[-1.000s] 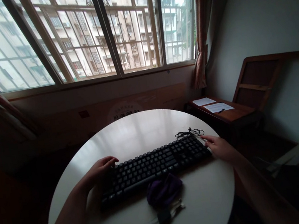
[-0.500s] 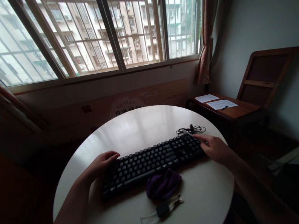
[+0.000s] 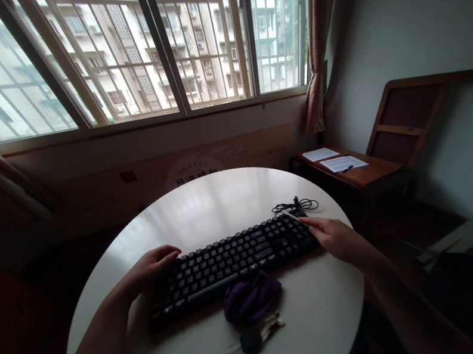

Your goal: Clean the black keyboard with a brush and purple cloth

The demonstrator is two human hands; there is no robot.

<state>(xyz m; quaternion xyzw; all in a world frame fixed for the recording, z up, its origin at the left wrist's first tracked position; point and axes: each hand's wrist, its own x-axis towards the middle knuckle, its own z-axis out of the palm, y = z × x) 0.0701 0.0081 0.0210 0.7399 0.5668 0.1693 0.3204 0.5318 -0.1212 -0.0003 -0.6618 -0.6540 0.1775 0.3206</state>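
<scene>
Right hand (image 3: 329, 236) pinches white stick (image 3: 291, 215), tip now further left along keyboard (image 3: 228, 263) top edge than 1 s ago. Left hand (image 3: 155, 263) still at left end; can't tell grip.

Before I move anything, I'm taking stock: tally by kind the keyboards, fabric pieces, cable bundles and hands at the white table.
Black keyboard: 1
Purple fabric: 1
Cable bundle: 1
Hands: 2, left hand and right hand
Total: 5
</scene>
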